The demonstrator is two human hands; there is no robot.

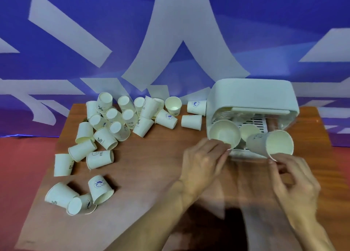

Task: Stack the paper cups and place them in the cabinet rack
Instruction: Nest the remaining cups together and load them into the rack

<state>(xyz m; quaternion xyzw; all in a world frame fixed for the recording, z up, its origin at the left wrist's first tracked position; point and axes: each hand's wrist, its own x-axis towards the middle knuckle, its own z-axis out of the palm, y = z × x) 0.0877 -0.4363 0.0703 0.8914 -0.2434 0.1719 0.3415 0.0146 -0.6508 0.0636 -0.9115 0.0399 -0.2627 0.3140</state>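
Note:
A white cabinet rack (251, 97) stands at the table's far right, its open front facing me. My left hand (203, 159) pinches the lower rim of a paper cup (224, 132) lying at the rack's left opening, mouth towards me. My right hand (295, 180) pinches the rim of a second cup (270, 143), tilted on its side at the rack's right front. A third cup (249, 131) lies inside the rack between them. Several loose white paper cups (106, 137), some printed in blue, lie scattered across the table's left half.
The brown wooden table (151, 175) carries everything. Two cups (191, 122) lie on their sides just left of the rack. A blue and white banner (170, 42) hangs behind the table. Red floor (22, 165) shows at the left.

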